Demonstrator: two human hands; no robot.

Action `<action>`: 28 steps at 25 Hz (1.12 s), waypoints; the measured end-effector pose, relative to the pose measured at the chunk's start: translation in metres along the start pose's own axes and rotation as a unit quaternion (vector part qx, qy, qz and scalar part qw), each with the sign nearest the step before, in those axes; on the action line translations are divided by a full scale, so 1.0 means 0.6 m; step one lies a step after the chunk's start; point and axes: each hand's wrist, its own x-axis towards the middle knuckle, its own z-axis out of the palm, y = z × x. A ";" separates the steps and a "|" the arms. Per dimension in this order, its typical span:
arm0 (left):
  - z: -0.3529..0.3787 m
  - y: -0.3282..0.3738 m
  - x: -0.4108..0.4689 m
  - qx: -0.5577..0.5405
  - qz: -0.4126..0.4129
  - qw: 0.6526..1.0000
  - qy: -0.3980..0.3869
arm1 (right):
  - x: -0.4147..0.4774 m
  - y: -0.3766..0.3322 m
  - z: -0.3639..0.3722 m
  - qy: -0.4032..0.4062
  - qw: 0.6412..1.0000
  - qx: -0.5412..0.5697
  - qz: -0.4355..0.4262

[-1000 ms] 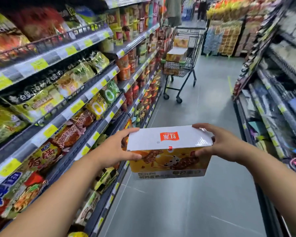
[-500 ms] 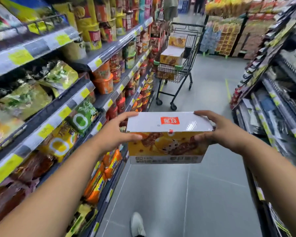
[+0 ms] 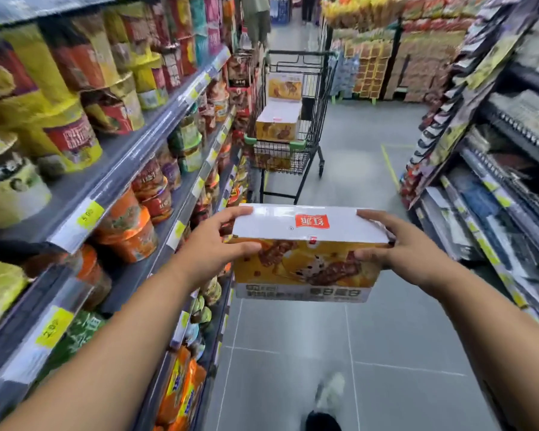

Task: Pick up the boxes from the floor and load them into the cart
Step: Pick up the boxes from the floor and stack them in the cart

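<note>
We hold the box crosswise, left hand and right hand with fingers clamped on its short ends; the cart stands straight ahead, well apart.

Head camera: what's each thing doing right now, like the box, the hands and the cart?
Box: closed, level, held in the air between both hands.
Left hand: fingers curled round the box's left end.
Right hand: fingers curled round the box's right end.
Cart: standing ahead, partly loaded.
Cart boxes: closed, stacked inside.
</note>
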 end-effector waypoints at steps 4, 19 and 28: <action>0.001 -0.007 0.170 -0.020 0.006 1.000 0.021 | 0.166 0.000 -0.030 0.019 1.000 -0.020 -0.015; -0.069 -0.072 0.811 0.025 -0.011 0.991 0.128 | 0.858 -0.059 -0.093 0.020 0.992 -0.110 -0.055; -0.145 -0.101 1.233 0.084 0.004 0.994 0.065 | 1.230 -0.076 -0.097 0.111 0.986 -0.121 -0.009</action>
